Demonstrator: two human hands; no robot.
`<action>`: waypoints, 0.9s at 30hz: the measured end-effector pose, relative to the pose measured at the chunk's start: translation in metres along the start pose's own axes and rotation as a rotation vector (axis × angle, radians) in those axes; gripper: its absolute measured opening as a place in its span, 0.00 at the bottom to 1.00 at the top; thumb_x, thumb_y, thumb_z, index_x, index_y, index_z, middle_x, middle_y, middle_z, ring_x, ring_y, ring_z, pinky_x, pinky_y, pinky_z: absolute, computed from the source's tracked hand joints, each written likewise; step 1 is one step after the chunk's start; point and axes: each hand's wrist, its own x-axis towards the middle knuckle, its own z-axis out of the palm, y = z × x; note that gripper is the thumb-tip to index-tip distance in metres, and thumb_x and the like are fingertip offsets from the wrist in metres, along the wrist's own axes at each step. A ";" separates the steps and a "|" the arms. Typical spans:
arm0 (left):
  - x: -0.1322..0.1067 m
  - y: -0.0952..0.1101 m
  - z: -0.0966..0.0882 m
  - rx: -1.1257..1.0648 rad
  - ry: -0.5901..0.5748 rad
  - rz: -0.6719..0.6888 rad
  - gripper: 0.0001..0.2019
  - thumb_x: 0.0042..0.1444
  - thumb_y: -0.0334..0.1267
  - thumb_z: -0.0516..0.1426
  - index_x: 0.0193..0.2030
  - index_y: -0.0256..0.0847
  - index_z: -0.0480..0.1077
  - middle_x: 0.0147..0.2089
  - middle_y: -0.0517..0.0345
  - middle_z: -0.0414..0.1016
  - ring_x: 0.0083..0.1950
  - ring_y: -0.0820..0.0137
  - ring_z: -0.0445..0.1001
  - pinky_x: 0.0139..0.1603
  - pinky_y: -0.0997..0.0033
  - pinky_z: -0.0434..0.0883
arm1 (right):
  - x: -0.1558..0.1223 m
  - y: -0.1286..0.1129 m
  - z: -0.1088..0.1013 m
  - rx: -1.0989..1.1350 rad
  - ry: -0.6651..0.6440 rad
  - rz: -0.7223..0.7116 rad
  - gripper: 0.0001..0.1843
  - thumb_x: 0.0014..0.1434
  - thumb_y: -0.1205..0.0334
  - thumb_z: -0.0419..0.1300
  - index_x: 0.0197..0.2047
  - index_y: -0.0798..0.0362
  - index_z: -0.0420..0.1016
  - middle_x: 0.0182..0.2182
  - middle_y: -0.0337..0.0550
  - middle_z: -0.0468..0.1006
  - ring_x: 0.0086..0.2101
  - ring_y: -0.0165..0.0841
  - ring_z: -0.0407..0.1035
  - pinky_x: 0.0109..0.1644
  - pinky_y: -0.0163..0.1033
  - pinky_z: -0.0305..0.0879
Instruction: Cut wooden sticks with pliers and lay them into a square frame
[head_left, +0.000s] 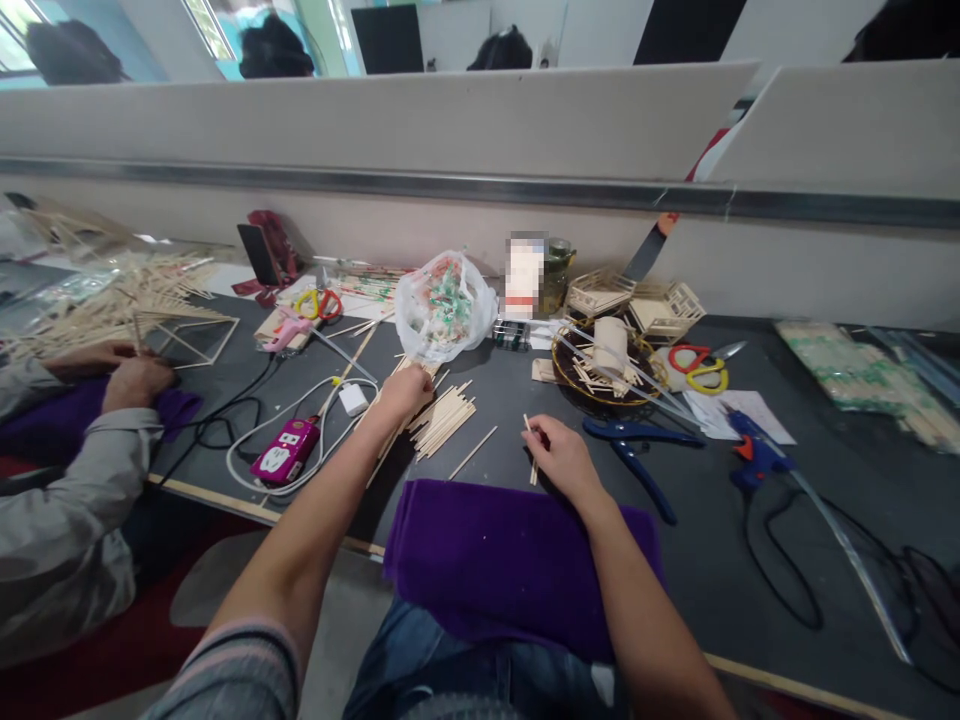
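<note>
My left hand (pixel 409 392) is closed at the far end of a pile of thin wooden sticks (pixel 444 420). Its fingers are turned away, so whatever they pinch is hidden. A single loose stick (pixel 474 453) lies to the right of the pile. Further right, my right hand (pixel 559 455) pinches a short wooden stick (pixel 527 424) between thumb and fingers, and more stick ends show below the hand. Just in front of me, a folded purple towel (pixel 502 555) covers the table edge and my lap.
A white plastic bag (pixel 442 310) of scraps stands behind the pile. Around my right side are a basket (pixel 570 385) with wooden pieces, blue cutters (pixel 637 450), scissors (pixel 701 370) and a corded glue gun (pixel 757 450). At left, a co-worker's hands (pixel 139 380) work beside a magenta power bank (pixel 286 452).
</note>
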 end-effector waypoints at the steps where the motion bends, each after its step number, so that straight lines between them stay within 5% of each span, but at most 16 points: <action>1: -0.005 0.003 -0.002 -0.015 0.019 0.009 0.08 0.53 0.36 0.56 0.34 0.40 0.76 0.42 0.51 0.76 0.40 0.66 0.73 0.34 0.72 0.63 | 0.000 0.000 0.000 0.000 0.005 -0.001 0.08 0.60 0.59 0.52 0.35 0.50 0.71 0.26 0.39 0.72 0.29 0.32 0.67 0.34 0.35 0.58; 6: -0.053 0.037 0.005 -0.193 0.122 0.242 0.14 0.55 0.50 0.58 0.39 0.40 0.72 0.42 0.52 0.72 0.43 0.64 0.71 0.40 0.69 0.66 | 0.000 -0.002 -0.001 0.004 0.003 -0.003 0.08 0.60 0.59 0.52 0.36 0.50 0.71 0.26 0.40 0.72 0.28 0.32 0.67 0.34 0.35 0.58; 9: -0.078 0.059 0.025 -0.157 0.041 0.352 0.08 0.56 0.43 0.58 0.37 0.41 0.70 0.41 0.52 0.70 0.44 0.64 0.70 0.41 0.68 0.67 | 0.000 -0.002 0.000 0.001 -0.002 -0.013 0.08 0.60 0.59 0.52 0.36 0.50 0.71 0.26 0.40 0.72 0.29 0.33 0.67 0.34 0.35 0.58; 11: -0.083 0.062 0.037 -0.131 0.044 0.297 0.07 0.60 0.38 0.52 0.36 0.41 0.71 0.40 0.51 0.70 0.43 0.65 0.70 0.41 0.68 0.66 | -0.001 -0.001 0.000 0.000 0.006 -0.011 0.08 0.60 0.59 0.52 0.36 0.50 0.71 0.26 0.40 0.72 0.29 0.33 0.67 0.35 0.35 0.58; 22: -0.068 0.017 0.039 -0.190 0.278 0.030 0.14 0.63 0.40 0.48 0.40 0.42 0.73 0.42 0.51 0.72 0.44 0.65 0.71 0.41 0.68 0.66 | -0.001 0.000 0.002 -0.019 0.014 0.003 0.08 0.60 0.59 0.52 0.35 0.50 0.71 0.26 0.39 0.72 0.28 0.33 0.67 0.34 0.35 0.58; 27: -0.075 0.002 0.043 -0.279 0.246 0.007 0.13 0.60 0.40 0.51 0.42 0.42 0.76 0.41 0.52 0.73 0.42 0.66 0.72 0.40 0.69 0.67 | -0.001 0.001 0.002 -0.019 -0.015 -0.014 0.08 0.60 0.59 0.52 0.36 0.50 0.71 0.27 0.40 0.73 0.29 0.33 0.68 0.34 0.35 0.58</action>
